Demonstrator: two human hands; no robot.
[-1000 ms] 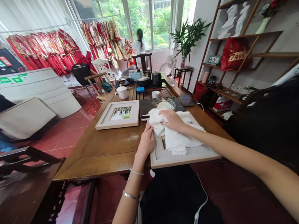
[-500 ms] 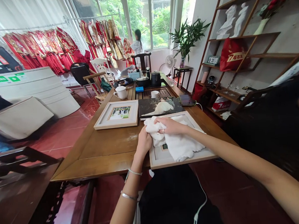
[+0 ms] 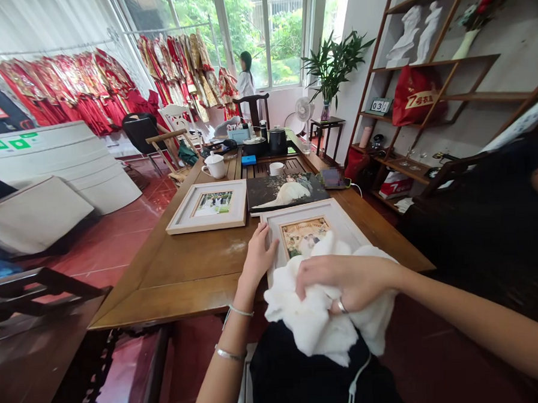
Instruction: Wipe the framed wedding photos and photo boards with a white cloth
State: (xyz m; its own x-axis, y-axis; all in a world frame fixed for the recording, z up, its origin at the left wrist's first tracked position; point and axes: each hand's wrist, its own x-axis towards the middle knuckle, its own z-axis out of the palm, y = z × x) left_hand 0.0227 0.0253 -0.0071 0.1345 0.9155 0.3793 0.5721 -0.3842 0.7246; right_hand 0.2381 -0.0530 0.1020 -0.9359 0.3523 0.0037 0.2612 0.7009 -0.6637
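A framed photo (image 3: 341,210) in a pale wooden picture frame lies at the table's near edge, its print of people partly showing. My left hand (image 3: 257,253) holds this frame's left edge, thumb over the border and fingers along the side. Bunched in my right hand (image 3: 345,278) is a white cloth (image 3: 297,317), which covers the lower part of the frame and hangs over the near edge toward my lap. A second framed photo (image 3: 178,218) lies flat to the left. Between them and farther back is a dark photo panel (image 3: 268,186) with a white gown.
The wooden table (image 3: 186,266) also bears a lidded white cup (image 3: 215,166), a small white bowl (image 3: 276,168), a blue box (image 3: 249,160), and a black kettle (image 3: 278,142). A phone-like device with a cable (image 3: 357,189) lies at right. A wooden bench (image 3: 36,334) stands left.
My right hand has pulled the cloth nearer and down over the frame's near edge, uncovering the photo. My left hand has left the cloth and taken the frame's left edge.
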